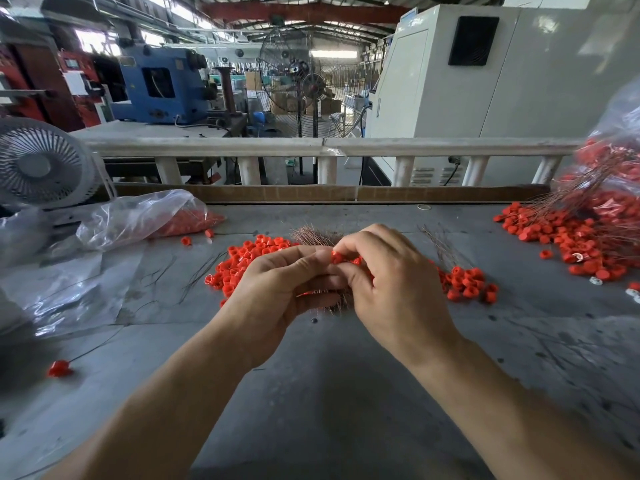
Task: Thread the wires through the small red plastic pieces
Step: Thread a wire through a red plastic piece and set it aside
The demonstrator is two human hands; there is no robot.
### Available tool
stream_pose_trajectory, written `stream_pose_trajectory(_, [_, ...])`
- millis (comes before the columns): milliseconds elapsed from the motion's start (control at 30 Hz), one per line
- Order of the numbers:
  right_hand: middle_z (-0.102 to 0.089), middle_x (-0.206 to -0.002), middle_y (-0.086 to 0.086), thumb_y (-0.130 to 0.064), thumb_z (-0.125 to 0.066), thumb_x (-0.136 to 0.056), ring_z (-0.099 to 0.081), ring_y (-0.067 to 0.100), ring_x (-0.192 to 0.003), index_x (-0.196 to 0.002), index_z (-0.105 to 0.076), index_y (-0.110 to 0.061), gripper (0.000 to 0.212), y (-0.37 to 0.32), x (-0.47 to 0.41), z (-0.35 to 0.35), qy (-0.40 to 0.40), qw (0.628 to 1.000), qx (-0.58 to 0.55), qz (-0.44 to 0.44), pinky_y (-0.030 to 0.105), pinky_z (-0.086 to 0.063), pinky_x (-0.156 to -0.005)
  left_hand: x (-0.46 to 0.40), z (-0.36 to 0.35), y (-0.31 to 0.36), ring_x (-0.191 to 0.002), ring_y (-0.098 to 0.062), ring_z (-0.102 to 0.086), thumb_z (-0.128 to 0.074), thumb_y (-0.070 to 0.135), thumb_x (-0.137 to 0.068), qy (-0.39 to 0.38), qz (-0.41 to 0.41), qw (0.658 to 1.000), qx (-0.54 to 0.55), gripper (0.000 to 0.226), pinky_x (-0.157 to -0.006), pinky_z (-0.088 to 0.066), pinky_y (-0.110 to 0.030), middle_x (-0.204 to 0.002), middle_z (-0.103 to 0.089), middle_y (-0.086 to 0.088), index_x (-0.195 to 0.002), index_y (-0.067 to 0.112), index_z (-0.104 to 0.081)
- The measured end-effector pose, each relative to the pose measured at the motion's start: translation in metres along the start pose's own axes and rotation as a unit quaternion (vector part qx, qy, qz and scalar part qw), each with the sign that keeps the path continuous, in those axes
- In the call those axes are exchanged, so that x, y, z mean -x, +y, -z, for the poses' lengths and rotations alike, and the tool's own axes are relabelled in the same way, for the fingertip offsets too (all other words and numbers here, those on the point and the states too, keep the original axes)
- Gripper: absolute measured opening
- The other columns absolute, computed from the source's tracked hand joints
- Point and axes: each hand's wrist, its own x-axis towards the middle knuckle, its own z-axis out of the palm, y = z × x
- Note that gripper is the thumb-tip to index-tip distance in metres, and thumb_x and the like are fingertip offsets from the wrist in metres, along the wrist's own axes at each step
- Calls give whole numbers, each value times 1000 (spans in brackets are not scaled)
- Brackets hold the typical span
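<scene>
2 hands meeting above table (329, 393), right hand (391, 292) pinching red piece (336, 257), left hand (277, 289) gripping wire bundle (313, 237)

wire bundle (313, 235) mostly behind hands (332, 271), bag (620, 157) at right — blurred, cut off

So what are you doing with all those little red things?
A person is working at a grey table. The right hand pinches one small red piece, and the left hand holds a bundle of thin wires against it. Loose red pieces lie just behind the hands, with a bigger pile on the right.
</scene>
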Motion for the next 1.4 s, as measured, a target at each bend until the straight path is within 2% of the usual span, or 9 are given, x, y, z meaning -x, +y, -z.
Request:
stream_pose_trajectory(200, [-62, -90, -5, -19, -71, -93, -59, 19, -88, -91, -67, -14, 7, -1, 1, -1, 10, 1000, -8, 15, 38, -52, -68, 1, -1, 0, -101, -34, -66, -67, 21, -88, 4, 5, 1000, -19, 44, -105, -47, -59, -121, -65, -34, -119, -10, -65])
stream_pose_trajectory(433, [-61, -86, -3, -13, -71, -92, -53, 20, -86, -86, -66, -11, 9, 0, -1, -2, 23, 999, -9, 27, 37, -47, -72, 1, 0, 0, -95, -32, -66, -68, 25, -86, -10, -1, 999, -31, 39, -99, -51, -54, -116, -67, -32, -110, -5, -70])
stream_pose_trajectory(667, [-60, -91, -9, -22, -72, -94, -60, 10, -80, -103, -72, -19, 10, 1, -2, 1, 3, 999, -29, 31, 29, -52, -66, -3, 6, -1, -86, -26, -64, -74, 24, -80, -3, -39, 999, -15, 31, -81, -57, -38, -91, -68, -18, -103, 3, -74])
stream_pose_trajectory(800, [-64, -102, -8, -22, -74, -92, -62, 8, -91, -113, -70, -17, 22, 2, -1, -1, -18, 999, -41, 31, 21, -51, -77, -4, 8, -3, -92, -31, -64, -75, 17, -80, 7, -50, 999, -12, 35, -85, -57, -41, -100, -67, -23, -110, -1, -72])
stream_pose_trajectory(900, [-66, -102, -6, -21, -76, -91, -63, 9, -93, -110, -71, -15, 21, 5, -2, -3, -14, 997, -69, 21, 23, -52, -80, -4, 9, -3, -89, -28, -65, -74, 16, -80, 11, -51, 999, -14, 28, -81, -58, -37, -95, -69, -19, -105, 2, -74])
stream_pose_trajectory(1033, [-68, -98, -6, -16, -77, -90, -64, 6, -90, -106, -71, -14, 17, 7, -1, -5, 6, 993, -114, 5, 15, -50, -80, -3, 8, -3, -82, -23, -64, -74, 22, -80, 9, -47, 999, -9, 31, -76, -57, -34, -89, -68, -15, -103, 1, -74])
stream_pose_trajectory(1167, [-73, -100, -7, -9, -73, -92, -69, 6, -93, -109, -70, -13, 18, 8, 0, -8, 4, 988, -151, -9, 24, -57, -80, -4, 7, -3, -81, -20, -64, -76, 28, -79, 24, -43, 999, -14, 42, -79, -55, -38, -96, -70, -13, -109, -2, -72])
stream_pose_trajectory(1267, [-74, -101, -9, -7, -73, -92, -69, 1, -94, -112, -71, -14, 21, 9, 0, -9, 3, 987, -159, -17, 16, -55, -83, -4, 8, -3, -78, -19, -63, -78, 26, -75, 43, -60, 997, -29, 30, -75, -56, -35, -92, -71, -11, -100, 9, -78])
stream_pose_trajectory(1400, [-75, -102, -10, -9, -73, -93, -68, -4, -98, -113, -72, -15, 22, 8, 1, -10, -19, 985, -170, -35, 5, -46, -84, -4, 9, -3, -78, -22, -63, -80, 26, -70, 68, -82, 993, -42, 30, -70, -55, -34, -91, -71, -13, -94, 8, -78])
